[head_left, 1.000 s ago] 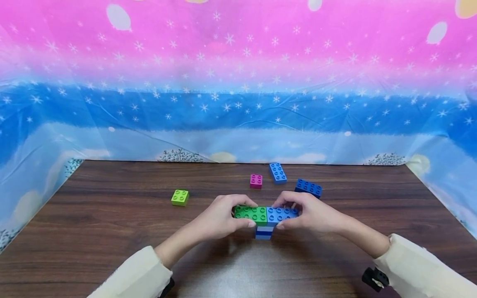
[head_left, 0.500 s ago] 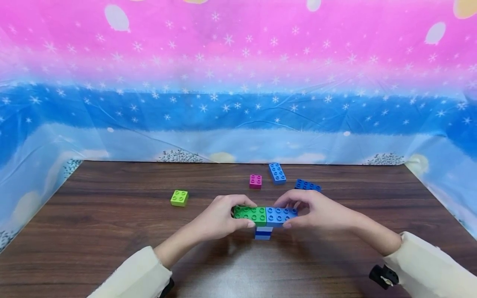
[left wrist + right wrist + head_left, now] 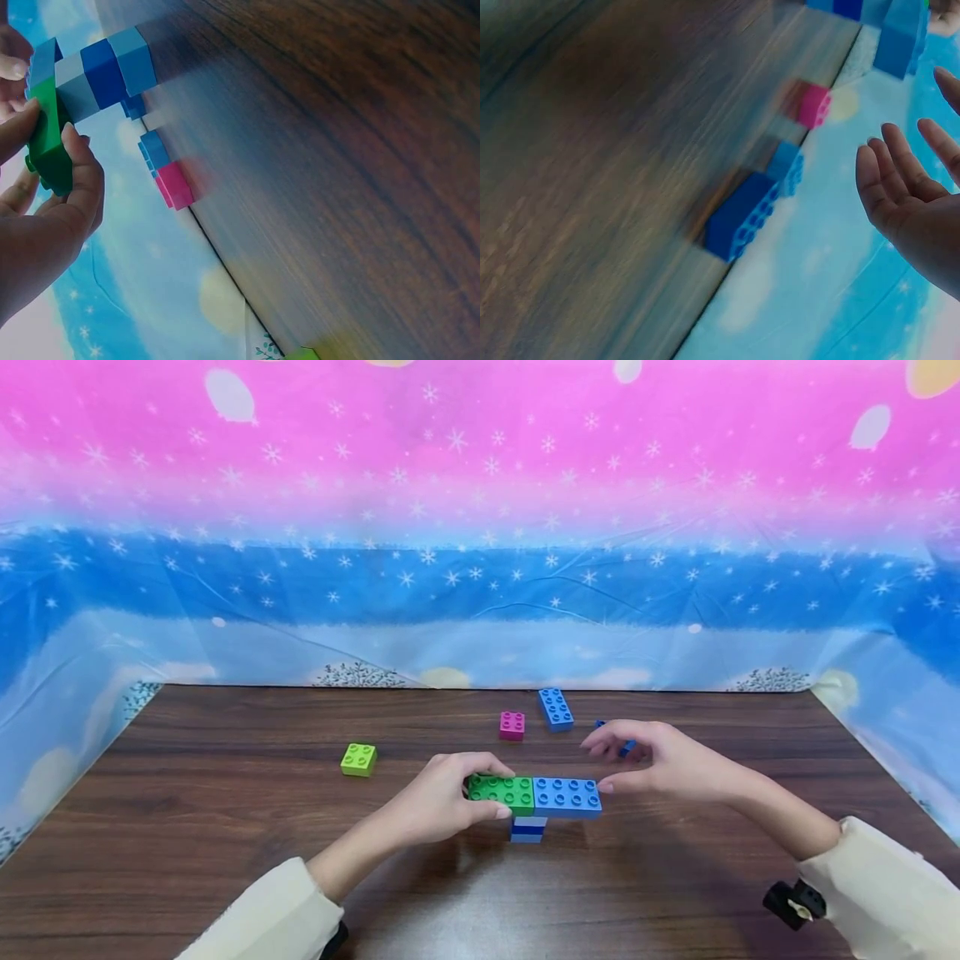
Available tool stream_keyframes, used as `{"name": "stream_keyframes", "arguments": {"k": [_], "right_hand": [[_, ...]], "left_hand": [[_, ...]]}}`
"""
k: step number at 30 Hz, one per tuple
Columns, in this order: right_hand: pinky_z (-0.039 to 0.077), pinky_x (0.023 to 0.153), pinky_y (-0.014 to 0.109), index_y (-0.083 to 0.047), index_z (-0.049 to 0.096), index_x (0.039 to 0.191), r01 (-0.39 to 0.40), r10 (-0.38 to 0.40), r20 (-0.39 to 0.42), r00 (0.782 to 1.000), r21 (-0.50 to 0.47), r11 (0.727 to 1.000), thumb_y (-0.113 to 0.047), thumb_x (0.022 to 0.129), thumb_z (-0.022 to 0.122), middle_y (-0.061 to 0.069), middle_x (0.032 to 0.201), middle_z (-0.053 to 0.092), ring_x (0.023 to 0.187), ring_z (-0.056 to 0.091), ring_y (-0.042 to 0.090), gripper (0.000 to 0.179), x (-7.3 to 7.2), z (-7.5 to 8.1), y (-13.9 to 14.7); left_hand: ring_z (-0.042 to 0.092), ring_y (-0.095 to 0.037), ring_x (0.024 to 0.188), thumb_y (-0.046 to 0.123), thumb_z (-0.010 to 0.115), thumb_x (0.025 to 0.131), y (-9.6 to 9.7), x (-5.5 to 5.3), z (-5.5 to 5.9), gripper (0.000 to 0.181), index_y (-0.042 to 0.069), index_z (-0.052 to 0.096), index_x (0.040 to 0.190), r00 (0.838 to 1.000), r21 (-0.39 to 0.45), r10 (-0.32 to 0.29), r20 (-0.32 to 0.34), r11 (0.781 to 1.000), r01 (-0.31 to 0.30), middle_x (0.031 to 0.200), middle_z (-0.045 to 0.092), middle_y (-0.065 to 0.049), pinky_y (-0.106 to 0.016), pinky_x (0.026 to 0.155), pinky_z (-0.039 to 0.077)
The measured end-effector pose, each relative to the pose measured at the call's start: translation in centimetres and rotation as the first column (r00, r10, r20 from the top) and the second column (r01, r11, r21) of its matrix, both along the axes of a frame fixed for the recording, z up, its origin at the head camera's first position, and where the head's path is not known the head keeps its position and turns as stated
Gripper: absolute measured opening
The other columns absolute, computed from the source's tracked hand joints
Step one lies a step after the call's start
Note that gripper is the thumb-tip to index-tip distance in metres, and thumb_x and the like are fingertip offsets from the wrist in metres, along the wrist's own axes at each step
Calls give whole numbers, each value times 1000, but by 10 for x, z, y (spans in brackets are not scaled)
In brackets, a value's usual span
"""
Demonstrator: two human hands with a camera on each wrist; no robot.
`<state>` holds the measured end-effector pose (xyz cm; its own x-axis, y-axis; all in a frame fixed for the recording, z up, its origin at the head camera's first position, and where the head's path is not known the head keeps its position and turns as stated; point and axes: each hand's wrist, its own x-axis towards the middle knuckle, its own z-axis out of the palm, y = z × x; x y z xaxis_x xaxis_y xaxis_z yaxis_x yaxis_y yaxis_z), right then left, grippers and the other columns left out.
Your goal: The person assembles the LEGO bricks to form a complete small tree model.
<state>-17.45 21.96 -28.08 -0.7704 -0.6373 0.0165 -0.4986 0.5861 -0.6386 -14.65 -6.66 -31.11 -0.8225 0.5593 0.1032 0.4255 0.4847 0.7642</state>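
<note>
My left hand [image 3: 442, 802] pinches a green toy brick [image 3: 504, 793] between thumb and fingers. Right beside it, end to end, sits a light blue brick [image 3: 567, 797]. Both rest on a short column [image 3: 528, 830] of stacked blue bricks, seen side-on in the left wrist view as a grey-blue, a dark blue and a lighter blue layer. My right hand [image 3: 667, 764] is off the light blue brick's right end, fingers spread and holding nothing. Behind its fingers, a dark blue brick [image 3: 742, 214] is partly hidden in the head view but plain in the right wrist view.
Farther back on the brown wooden table [image 3: 225, 827] lie a magenta brick [image 3: 512, 726] and another blue brick [image 3: 556, 709]. A lime green brick [image 3: 358, 760] lies to the left. A patterned pink and blue cloth [image 3: 450, 568] hangs along the back and sides.
My right hand has let go of the light blue brick and moved right and away, its fingers opening over the dark blue brick. The left hand keeps its grip on the green brick.
</note>
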Motion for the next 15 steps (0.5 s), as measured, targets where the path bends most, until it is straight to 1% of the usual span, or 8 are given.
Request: {"name": "stream_keyframes", "arguments": {"k": [5,9,12,15], "right_hand": [[47,80,35,-12,56,118,55,-55,-10,998,21,998,-29,82,68,5,108,57,98,52,25,41,-12,-10,13],[46,81,41,-8,55,120,98,-96,-42,994,42,994,-28,82,69,10,114,56,101,51,28,45,-23,-20,22],[45,82,46,-7,53,122,120,-117,-51,992,49,992,-27,82,69,12,118,54,105,50,30,48,-30,-26,28],[44,84,48,-6,51,124,130,-128,-52,990,46,990,-27,82,69,14,121,52,108,49,32,50,-35,-30,32]], "left_hand": [[54,-9,75,13,69,81,0,0,0,28,8,63,108,1000,2,-4,1,1000,4,95,63,-1,-25,64,47],[54,-9,76,13,69,82,0,0,0,28,8,63,108,1000,-1,-2,3,1000,2,96,63,-1,-25,65,47],[54,-9,76,13,69,82,-1,0,0,28,8,63,109,1000,-1,-1,6,1000,1,97,63,-1,-25,65,46],[54,-9,76,14,69,82,-1,0,0,28,8,63,109,1000,1,-1,6,1000,1,97,63,-1,-25,65,47]]}}
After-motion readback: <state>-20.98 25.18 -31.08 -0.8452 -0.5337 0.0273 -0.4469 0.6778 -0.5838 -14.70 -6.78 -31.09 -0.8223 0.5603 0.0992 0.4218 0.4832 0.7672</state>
